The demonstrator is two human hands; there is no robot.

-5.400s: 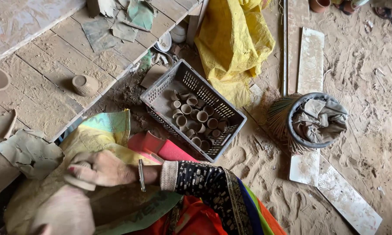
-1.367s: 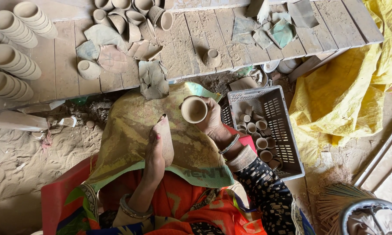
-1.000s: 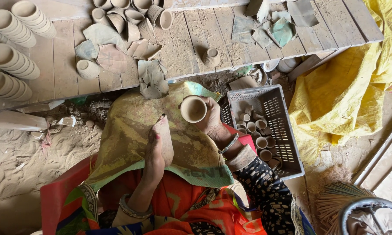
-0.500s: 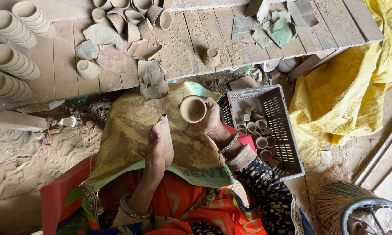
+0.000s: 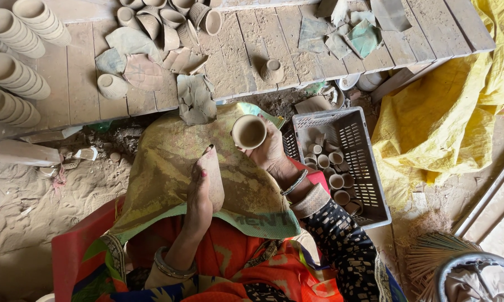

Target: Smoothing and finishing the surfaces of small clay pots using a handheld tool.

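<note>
Nothing shifts since earlier: right hand grips small unfired clay cup; left hand pinches tan pad below-left; keep cup steady.

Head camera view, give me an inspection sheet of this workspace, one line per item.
Surface: dusty wooden platform over sandy ground; patterned cloth across the lap.
Job's things: clay cup in the right hand, mouth facing the camera; flat sandpaper-like piece under the left hand.
Clutter: stacked clay cups, loose cups and torn scraps on the platform; grey crate holding small cups.
Hands: both occupied, bangles on the wrists.
Cables: nothing seen.
Surroundings: yellow sheet, broom, tyre-like ring.
</note>
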